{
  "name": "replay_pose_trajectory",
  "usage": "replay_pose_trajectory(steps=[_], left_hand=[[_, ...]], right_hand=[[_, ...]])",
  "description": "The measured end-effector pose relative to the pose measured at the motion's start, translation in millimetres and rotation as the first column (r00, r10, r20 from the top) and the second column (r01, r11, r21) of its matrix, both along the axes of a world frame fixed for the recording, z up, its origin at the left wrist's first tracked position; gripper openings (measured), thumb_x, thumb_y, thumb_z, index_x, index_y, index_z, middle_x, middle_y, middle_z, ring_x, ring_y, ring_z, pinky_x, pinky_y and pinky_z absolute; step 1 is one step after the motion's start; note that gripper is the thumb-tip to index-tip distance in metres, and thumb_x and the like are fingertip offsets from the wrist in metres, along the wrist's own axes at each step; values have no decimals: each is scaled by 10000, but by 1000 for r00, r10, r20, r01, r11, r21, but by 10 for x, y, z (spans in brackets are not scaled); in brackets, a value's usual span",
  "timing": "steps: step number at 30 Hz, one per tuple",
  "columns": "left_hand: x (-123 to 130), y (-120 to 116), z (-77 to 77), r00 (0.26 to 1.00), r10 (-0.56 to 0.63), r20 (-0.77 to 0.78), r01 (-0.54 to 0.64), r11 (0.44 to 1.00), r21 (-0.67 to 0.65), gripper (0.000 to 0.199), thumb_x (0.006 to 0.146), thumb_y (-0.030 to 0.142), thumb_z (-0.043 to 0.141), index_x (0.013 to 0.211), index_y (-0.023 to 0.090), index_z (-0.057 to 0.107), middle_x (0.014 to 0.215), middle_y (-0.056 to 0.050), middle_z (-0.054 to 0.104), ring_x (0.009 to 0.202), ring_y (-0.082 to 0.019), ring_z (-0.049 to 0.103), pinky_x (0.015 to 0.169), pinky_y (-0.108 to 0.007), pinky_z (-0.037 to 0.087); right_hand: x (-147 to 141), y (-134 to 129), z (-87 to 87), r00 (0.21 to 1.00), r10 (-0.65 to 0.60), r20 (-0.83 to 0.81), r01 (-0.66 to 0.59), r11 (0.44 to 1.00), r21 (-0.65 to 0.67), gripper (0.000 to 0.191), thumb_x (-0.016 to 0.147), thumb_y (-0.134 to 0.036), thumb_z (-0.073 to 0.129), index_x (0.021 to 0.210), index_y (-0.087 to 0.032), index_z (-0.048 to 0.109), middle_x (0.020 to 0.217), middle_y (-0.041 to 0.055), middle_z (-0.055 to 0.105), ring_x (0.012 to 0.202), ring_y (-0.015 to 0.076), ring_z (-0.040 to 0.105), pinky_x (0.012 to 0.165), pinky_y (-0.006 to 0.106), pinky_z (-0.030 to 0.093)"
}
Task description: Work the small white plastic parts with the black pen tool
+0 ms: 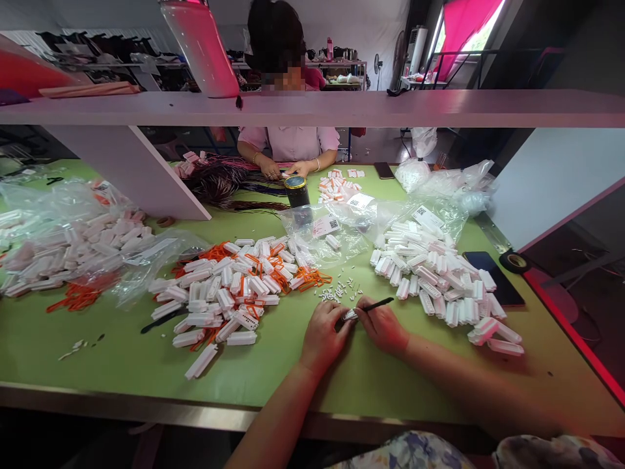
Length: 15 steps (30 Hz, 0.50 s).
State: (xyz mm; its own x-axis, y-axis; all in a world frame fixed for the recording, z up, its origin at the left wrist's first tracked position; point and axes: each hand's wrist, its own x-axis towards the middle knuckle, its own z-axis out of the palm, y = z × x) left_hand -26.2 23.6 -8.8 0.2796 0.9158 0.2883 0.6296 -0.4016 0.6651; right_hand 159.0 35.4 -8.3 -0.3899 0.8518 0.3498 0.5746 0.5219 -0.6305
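Note:
My left hand (323,331) has its fingers closed on a small white plastic connector housing (350,314) near the front of the green table. Between the fingers of my right hand (383,329) is a thin black pen-like tool (378,304), its near end against the housing. Just beyond both hands lies a scatter of tiny white plugs (342,288). A heap of white connector housings (227,293) mixed with orange clips (307,279) is to the left. On the right is a bigger pile of white housings (434,270). My fingers partly hide the held housing.
Clear plastic bags (332,238) with labels lie beyond the plugs. A black can (297,192) with a yellow rim stands behind them. A shelf (312,109) crosses above the table. Opposite, a co-worker (293,146) handles small parts. A dark tablet-like slab (502,280) lies at right.

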Motion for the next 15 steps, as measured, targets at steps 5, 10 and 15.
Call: replay_pose_trajectory(steps=[5,10,15], left_hand=[[5,0,1,1000,9,3,-9,1000,-3,103,915,261,640,975,224,714,957,-67,669,962,-249,596,877,-392,503],[-2,7,-9,1000,9,15,-9,1000,16,86,901,248,644,955,226,708,939,-64,673,945,-250,600,855,-383,505],[-10,10,-17,1000,5,9,-6,1000,25,86,901,242,646,952,225,712,934,-60,674,937,-245,597,848,-376,501]], right_hand=[[-11,-2,-8,999,-11,30,10,999,37,299,1059,-327,339,843,-214,513,729,28,594,640,173,535,622,293,407],[-67,-3,2,991,-11,131,1,997,73,306,1062,-309,343,860,-196,544,725,41,618,634,169,553,619,285,410],[-106,-4,-7,986,-36,162,19,994,107,331,1066,-332,335,846,-198,542,702,45,616,618,185,563,607,303,426]])
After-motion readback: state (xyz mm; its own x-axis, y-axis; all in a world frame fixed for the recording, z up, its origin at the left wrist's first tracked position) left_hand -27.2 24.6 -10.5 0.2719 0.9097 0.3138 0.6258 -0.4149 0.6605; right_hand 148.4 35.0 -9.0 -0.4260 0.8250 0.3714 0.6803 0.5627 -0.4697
